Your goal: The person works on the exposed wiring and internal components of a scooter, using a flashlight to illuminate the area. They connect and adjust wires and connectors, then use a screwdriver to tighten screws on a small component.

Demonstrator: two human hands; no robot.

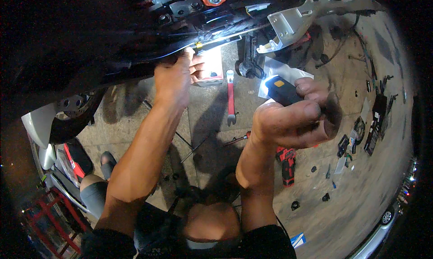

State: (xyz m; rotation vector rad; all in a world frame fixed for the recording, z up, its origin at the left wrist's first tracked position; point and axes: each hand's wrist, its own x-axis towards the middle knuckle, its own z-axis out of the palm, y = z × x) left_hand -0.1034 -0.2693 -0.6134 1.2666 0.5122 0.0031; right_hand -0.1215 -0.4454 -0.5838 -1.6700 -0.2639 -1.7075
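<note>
My left hand (173, 80) reaches up to the lower edge of a dark vehicle body (122, 47). Its fingers are curled, with the thumb beside a small gold-coloured fitting (197, 46); what they pinch is hidden. A thin shiny rod (234, 33) runs rightward from there. In my right hand (293, 121) is a black hand light (282, 91) with a yellow button, gripped by curled fingers and shining toward the left. Beneath my left fingers a brightly lit white box (214, 65) sits low down. A red-handled tool with a forked end (231, 99) lies on the ground between my hands.
A silver metal bracket (288, 26) juts out at upper right, above a clear plastic bag (293, 69). A red-and-black power drill (287, 166) and a screwdriver (238, 139) lie below. Several clips and dark parts scatter rightward. A wheel (72, 126) stands at left.
</note>
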